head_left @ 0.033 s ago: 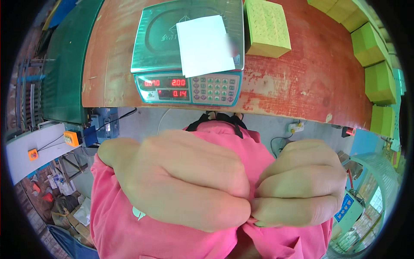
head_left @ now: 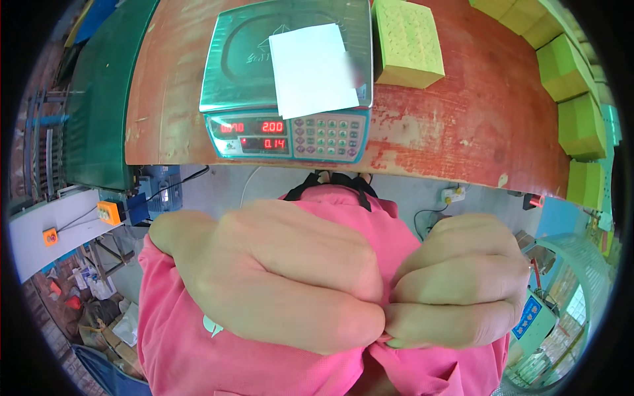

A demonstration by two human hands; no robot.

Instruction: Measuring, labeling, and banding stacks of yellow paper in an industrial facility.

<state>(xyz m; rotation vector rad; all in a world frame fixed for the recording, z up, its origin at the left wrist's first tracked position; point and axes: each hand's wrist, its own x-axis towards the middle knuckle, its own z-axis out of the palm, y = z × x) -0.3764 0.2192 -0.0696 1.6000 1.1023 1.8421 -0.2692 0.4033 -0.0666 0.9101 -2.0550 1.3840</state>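
My left hand (head_left: 284, 280) and my right hand (head_left: 459, 284) are raised close in front of my pink shirt (head_left: 277, 366). The fingers of each are curled closed, and the two hands meet at the fingertips. Whatever is pinched between them, if anything, is hidden; shirt cloth lies right below that spot. Beyond the hands, a digital scale (head_left: 231, 72) with a steel pan and lit red digits stands on a red, worn table (head_left: 475, 125). White paper sheets (head_left: 314, 72) lie on its pan. Just right of the scale is a yellow-green block-shaped stack (head_left: 409, 46).
More yellow-green blocks (head_left: 581, 125) line the table's right edge. A dark green surface (head_left: 102, 99) adjoins on the left, with an orange switch box (head_left: 109, 212) below. A pale green mesh guard (head_left: 574, 264) stands at right. Bags and scraps (head_left: 99, 317) lie at lower left.
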